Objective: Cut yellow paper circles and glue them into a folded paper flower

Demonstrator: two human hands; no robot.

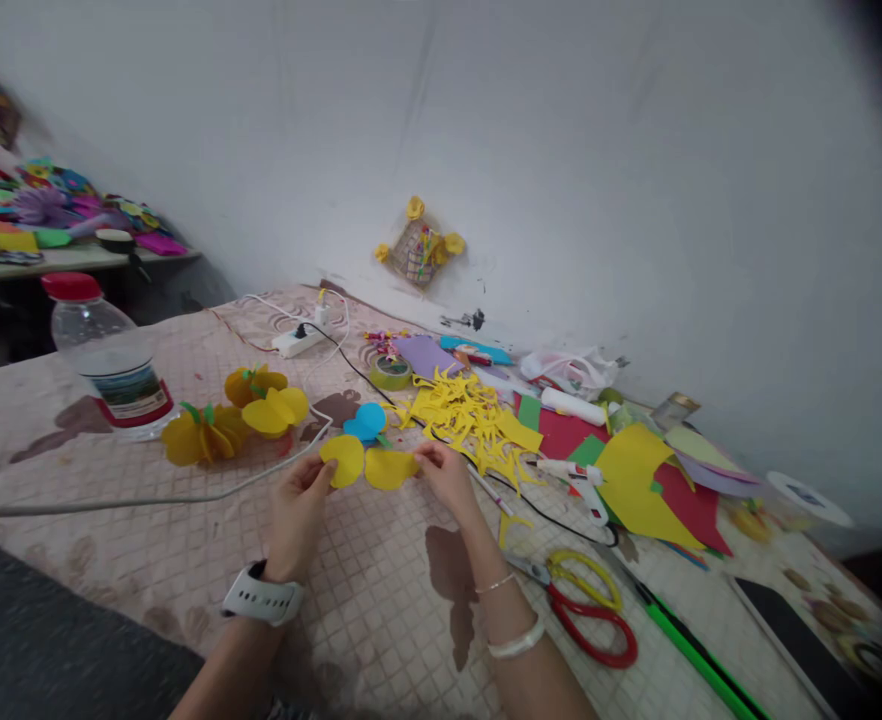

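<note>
My left hand (pixel 304 510) pinches a rounded yellow paper piece (pixel 345 460) by its left edge. In the fingers of my right hand (pixel 447 482) is the outer end of a second yellow paper piece (pixel 387 469). The two pieces sit side by side above the table; whether they are joined cannot be made out. Just behind them lies a blue paper shape (pixel 366 423). To the left stand folded paper pumpkins, an orange one (pixel 202 440) with green tops and a yellow one (pixel 276 411).
A water bottle (pixel 115 370) stands at left near a grey cable (pixel 186 499). Yellow paper scraps (pixel 471 410), a glue gun (pixel 572 475), red-and-yellow scissors (pixel 591 625), a green cutter (pixel 696 650) and a dark phone-like slab (pixel 793 635) lie right. A power strip (pixel 300 340) sits behind.
</note>
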